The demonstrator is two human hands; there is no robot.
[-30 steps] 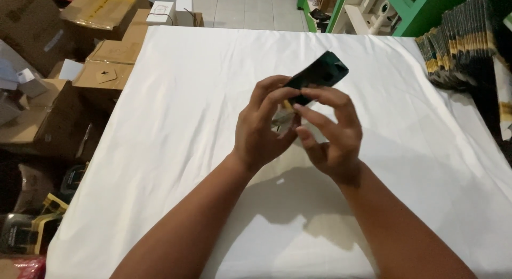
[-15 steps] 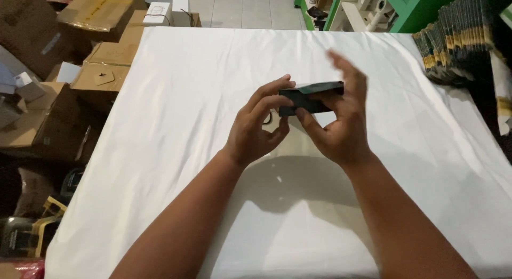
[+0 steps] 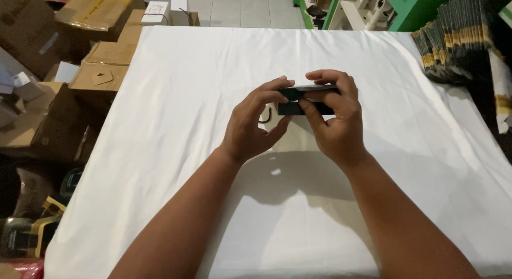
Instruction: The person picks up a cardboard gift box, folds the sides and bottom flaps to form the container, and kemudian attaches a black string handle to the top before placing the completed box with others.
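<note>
Both hands meet above the middle of the white table (image 3: 176, 98). Right hand (image 3: 333, 122) pinches a small dark box (image 3: 304, 100), fingers over its top edge, thumb on the near face. Left hand (image 3: 253, 124), at the box's 9 o'clock, grips its left end with fingertips, thumb below. A thin dark loop (image 3: 264, 118) shows beside the left palm. Cardboard boxes (image 3: 101, 71) at the table's 9 to 10 o'clock; stacked dark packs (image 3: 453, 44) at 2 o'clock.

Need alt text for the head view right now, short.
Both hands hold a small dark box over a white-covered table: left hand at its left end, right hand gripping the box from the right. Cardboard boxes sit left of the table, stacked dark packets at right.
</note>
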